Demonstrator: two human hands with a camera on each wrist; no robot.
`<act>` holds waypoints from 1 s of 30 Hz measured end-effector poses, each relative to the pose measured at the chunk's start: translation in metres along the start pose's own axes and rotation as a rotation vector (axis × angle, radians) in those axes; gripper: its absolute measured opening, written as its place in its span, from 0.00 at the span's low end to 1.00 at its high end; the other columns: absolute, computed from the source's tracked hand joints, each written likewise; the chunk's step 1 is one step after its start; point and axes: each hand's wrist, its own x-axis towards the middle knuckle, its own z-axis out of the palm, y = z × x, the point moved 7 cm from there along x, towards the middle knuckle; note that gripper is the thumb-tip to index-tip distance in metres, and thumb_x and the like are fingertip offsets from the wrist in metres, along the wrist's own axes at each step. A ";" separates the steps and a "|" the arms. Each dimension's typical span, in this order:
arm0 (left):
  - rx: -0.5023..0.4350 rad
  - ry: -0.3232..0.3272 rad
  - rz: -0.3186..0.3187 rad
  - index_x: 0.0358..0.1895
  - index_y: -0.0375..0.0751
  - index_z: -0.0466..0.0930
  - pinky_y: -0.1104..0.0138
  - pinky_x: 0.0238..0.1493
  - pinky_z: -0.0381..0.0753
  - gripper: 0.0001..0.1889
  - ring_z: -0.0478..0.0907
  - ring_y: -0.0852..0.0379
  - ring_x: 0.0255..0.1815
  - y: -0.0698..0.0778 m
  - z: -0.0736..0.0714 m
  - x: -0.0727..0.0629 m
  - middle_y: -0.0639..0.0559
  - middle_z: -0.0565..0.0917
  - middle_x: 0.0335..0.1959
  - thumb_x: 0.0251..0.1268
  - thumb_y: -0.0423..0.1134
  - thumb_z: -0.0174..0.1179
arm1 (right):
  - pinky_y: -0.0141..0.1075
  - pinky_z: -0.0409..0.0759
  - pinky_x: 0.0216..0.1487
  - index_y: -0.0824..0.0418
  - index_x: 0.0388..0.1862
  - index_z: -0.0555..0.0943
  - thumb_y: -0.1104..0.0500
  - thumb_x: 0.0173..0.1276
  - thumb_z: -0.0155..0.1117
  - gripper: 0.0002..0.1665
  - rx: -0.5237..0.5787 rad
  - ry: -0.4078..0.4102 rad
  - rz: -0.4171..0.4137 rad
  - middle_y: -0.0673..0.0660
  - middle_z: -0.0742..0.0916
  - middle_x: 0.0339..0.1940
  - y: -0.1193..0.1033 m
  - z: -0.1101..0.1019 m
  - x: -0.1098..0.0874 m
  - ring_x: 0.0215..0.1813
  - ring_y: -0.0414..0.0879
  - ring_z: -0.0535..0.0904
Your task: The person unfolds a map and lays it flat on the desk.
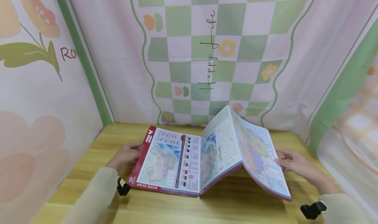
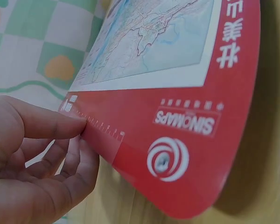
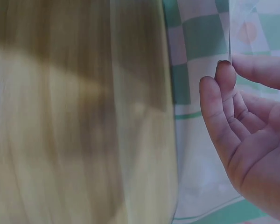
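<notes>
A fold-out map [image 1: 162, 163] with a red border stands partly unfolded on the table. Its left panel lies low, while the middle panel [image 1: 220, 145] and right panel [image 1: 257, 151] rise to a peaked fold. My left hand [image 1: 125, 155] pinches the left red edge, thumb above and fingers beneath. The left wrist view shows that thumb [image 2: 51, 122] by a printed scale, near the SINOMAPS logo [image 2: 186, 125]. At the other end, my right hand [image 1: 292, 163] pinches the right panel's outer edge. In the right wrist view, thumb and fingertips [image 3: 225, 77] meet on the thin edge.
The wooden table [image 1: 230, 207] reaches back to a green-and-white checked curtain [image 1: 203, 53]. Floral curtains hang on the left [image 1: 35, 86] and right [image 1: 354, 119]. Black wrist cameras [image 1: 123, 186] sit at both sleeves.
</notes>
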 end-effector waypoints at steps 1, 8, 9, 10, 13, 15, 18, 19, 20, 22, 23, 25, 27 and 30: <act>0.001 0.002 -0.002 0.73 0.36 0.66 0.53 0.51 0.82 0.28 0.75 0.41 0.58 -0.001 -0.001 0.000 0.35 0.73 0.66 0.71 0.33 0.57 | 0.40 0.86 0.41 0.80 0.75 0.53 0.56 0.77 0.58 0.42 0.000 0.001 0.005 0.64 0.80 0.46 0.002 -0.001 -0.001 0.38 0.46 0.81; -0.006 0.001 -0.009 0.74 0.34 0.64 0.50 0.55 0.79 0.29 0.73 0.38 0.61 -0.002 -0.012 -0.001 0.33 0.71 0.67 0.71 0.33 0.58 | 0.41 0.85 0.41 0.80 0.75 0.53 0.56 0.78 0.58 0.41 -0.006 0.003 0.030 0.64 0.81 0.47 0.013 -0.006 -0.002 0.38 0.45 0.82; -0.004 0.002 -0.015 0.74 0.35 0.64 0.49 0.56 0.79 0.29 0.72 0.38 0.61 -0.002 -0.013 -0.001 0.34 0.71 0.67 0.71 0.34 0.58 | 0.41 0.85 0.41 0.80 0.75 0.53 0.56 0.78 0.58 0.41 -0.010 0.003 0.033 0.64 0.81 0.47 0.015 -0.006 -0.002 0.38 0.45 0.82; -0.002 0.005 -0.020 0.74 0.36 0.64 0.48 0.56 0.78 0.30 0.72 0.38 0.62 -0.003 -0.016 -0.001 0.34 0.70 0.67 0.71 0.34 0.58 | 0.41 0.85 0.41 0.80 0.75 0.53 0.56 0.78 0.58 0.41 -0.015 0.003 0.034 0.64 0.82 0.47 0.017 -0.007 -0.002 0.38 0.45 0.82; 0.008 0.005 -0.007 0.74 0.34 0.63 0.45 0.60 0.75 0.30 0.71 0.36 0.63 -0.003 -0.020 0.000 0.32 0.70 0.67 0.70 0.32 0.57 | 0.40 0.85 0.40 0.80 0.74 0.54 0.56 0.78 0.58 0.40 -0.032 0.008 0.040 0.63 0.83 0.47 0.022 -0.009 -0.002 0.38 0.44 0.81; 0.021 0.015 -0.004 0.74 0.34 0.63 0.43 0.62 0.73 0.31 0.70 0.36 0.64 -0.004 -0.025 0.001 0.32 0.70 0.67 0.69 0.32 0.57 | 0.39 0.85 0.39 0.81 0.74 0.54 0.56 0.78 0.58 0.40 -0.040 0.012 0.049 0.63 0.83 0.46 0.026 -0.011 -0.003 0.37 0.44 0.80; 0.028 0.023 -0.013 0.74 0.34 0.63 0.41 0.64 0.70 0.31 0.69 0.34 0.65 -0.007 -0.030 0.001 0.31 0.70 0.68 0.70 0.33 0.57 | 0.38 0.84 0.38 0.81 0.73 0.55 0.56 0.78 0.58 0.40 -0.045 0.014 0.055 0.62 0.83 0.45 0.031 -0.013 -0.005 0.36 0.43 0.80; 0.031 0.027 -0.019 0.74 0.34 0.63 0.41 0.64 0.70 0.30 0.69 0.34 0.65 -0.008 -0.032 0.001 0.31 0.70 0.68 0.71 0.34 0.57 | 0.38 0.84 0.37 0.81 0.73 0.55 0.56 0.78 0.58 0.40 -0.047 0.012 0.055 0.61 0.83 0.45 0.032 -0.014 -0.005 0.36 0.44 0.80; 0.033 0.032 -0.029 0.75 0.34 0.63 0.41 0.64 0.70 0.30 0.69 0.34 0.65 -0.010 -0.034 0.001 0.32 0.70 0.68 0.71 0.35 0.57 | 0.37 0.84 0.37 0.81 0.73 0.55 0.55 0.78 0.58 0.40 -0.050 0.016 0.060 0.61 0.83 0.44 0.034 -0.015 -0.006 0.35 0.44 0.80; 0.041 0.037 -0.038 0.75 0.34 0.62 0.40 0.64 0.70 0.30 0.68 0.34 0.66 -0.013 -0.038 0.001 0.32 0.70 0.68 0.72 0.37 0.56 | 0.37 0.83 0.37 0.81 0.73 0.56 0.55 0.77 0.59 0.40 -0.054 0.018 0.068 0.61 0.83 0.44 0.038 -0.017 -0.006 0.35 0.44 0.80; 0.043 0.040 -0.042 0.75 0.34 0.62 0.40 0.64 0.69 0.30 0.68 0.34 0.66 -0.015 -0.040 0.002 0.32 0.70 0.68 0.73 0.37 0.56 | 0.37 0.83 0.37 0.80 0.73 0.56 0.54 0.77 0.59 0.41 -0.059 0.018 0.072 0.62 0.83 0.45 0.041 -0.018 -0.006 0.36 0.45 0.80; 0.032 0.047 -0.054 0.75 0.35 0.62 0.41 0.64 0.70 0.30 0.67 0.34 0.67 -0.018 -0.044 0.002 0.32 0.69 0.69 0.73 0.37 0.56 | 0.37 0.84 0.37 0.80 0.73 0.56 0.53 0.77 0.59 0.41 -0.069 0.023 0.083 0.62 0.84 0.45 0.045 -0.019 -0.006 0.36 0.45 0.81; 0.023 0.052 -0.061 0.75 0.35 0.61 0.41 0.64 0.69 0.31 0.67 0.34 0.67 -0.020 -0.047 0.003 0.32 0.68 0.69 0.73 0.38 0.56 | 0.38 0.84 0.37 0.80 0.73 0.56 0.52 0.77 0.60 0.42 -0.066 0.027 0.093 0.63 0.84 0.46 0.049 -0.020 -0.006 0.37 0.46 0.81; 0.014 0.060 -0.059 0.75 0.34 0.61 0.41 0.65 0.69 0.31 0.66 0.33 0.67 -0.024 -0.052 0.004 0.31 0.67 0.70 0.72 0.38 0.57 | 0.38 0.85 0.38 0.80 0.73 0.56 0.53 0.76 0.60 0.42 -0.061 0.034 0.095 0.64 0.83 0.46 0.052 -0.021 -0.007 0.37 0.47 0.82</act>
